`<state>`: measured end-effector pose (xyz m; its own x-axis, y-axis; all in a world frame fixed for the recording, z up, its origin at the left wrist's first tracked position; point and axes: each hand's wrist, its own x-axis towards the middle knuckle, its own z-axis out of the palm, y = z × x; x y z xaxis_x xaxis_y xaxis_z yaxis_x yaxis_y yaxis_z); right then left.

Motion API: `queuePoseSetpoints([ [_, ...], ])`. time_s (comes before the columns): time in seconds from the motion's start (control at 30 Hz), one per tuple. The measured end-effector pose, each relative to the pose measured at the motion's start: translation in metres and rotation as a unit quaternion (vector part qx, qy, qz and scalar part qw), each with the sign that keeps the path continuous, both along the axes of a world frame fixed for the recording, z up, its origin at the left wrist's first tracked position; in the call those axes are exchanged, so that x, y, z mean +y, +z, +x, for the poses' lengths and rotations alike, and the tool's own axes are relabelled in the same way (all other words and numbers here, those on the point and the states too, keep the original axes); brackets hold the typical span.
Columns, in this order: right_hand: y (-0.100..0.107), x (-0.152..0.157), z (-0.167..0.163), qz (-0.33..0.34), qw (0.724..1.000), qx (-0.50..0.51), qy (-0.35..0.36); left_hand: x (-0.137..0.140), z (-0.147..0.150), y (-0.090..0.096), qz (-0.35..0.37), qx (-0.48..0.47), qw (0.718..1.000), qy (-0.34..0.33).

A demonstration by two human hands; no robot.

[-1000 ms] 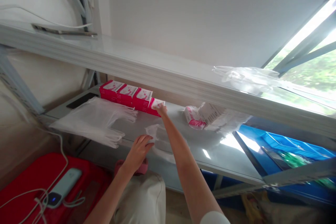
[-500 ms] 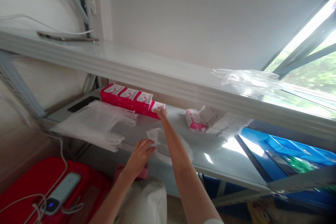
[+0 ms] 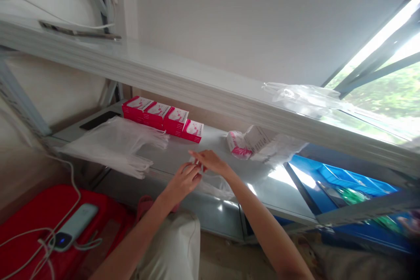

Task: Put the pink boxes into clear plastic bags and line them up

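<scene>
My left hand (image 3: 184,180) is closed on the top of a clear plastic bag (image 3: 215,187) at the front of the lower shelf. Just beside it, my right hand (image 3: 211,162) meets its fingertips and pinches the same bag, index finger pointing left. Behind my hands stands a row of pink-and-white boxes (image 3: 177,114), stacked against one another; a lower box (image 3: 193,130) sits at the right end. To the left lies a pile of flat white plastic bags (image 3: 114,142). Part of the bag is hidden by my right forearm.
A wrapped pink-and-white pack (image 3: 239,144) lies on the shelf at the right. Above runs the upper shelf edge (image 3: 164,74), with a crumpled bag (image 3: 298,96) on it. A red stool (image 3: 33,210) carries a power bank (image 3: 77,225) and cables. Blue bins (image 3: 354,179) stand at the right.
My right hand has left the lower box at the row's end and come down to my left hand at the clear bag. The box stays standing there. The view has shifted slightly.
</scene>
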<state>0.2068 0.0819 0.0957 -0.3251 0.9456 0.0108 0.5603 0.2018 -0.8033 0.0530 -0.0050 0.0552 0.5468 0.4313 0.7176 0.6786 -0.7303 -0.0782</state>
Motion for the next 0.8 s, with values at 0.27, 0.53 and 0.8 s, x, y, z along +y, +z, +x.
queuePoseSetpoints([
  [0.27, 0.022, -0.055, 0.034, -0.087, 0.976, 0.197, 0.009, -0.025, 0.034, 0.002, 0.069, -0.069, 0.995, -0.026],
  [0.53, 0.049, -0.096, 0.045, -0.039, 0.896, 0.43, -0.101, -0.033, 0.025, 0.008, -0.216, -0.383, 0.896, -0.06],
  [0.8, 0.053, -0.119, 0.036, -0.049, 0.871, 0.477, -0.103, -0.041, 0.029, 0.042, -0.273, -0.458, 0.841, -0.087],
])
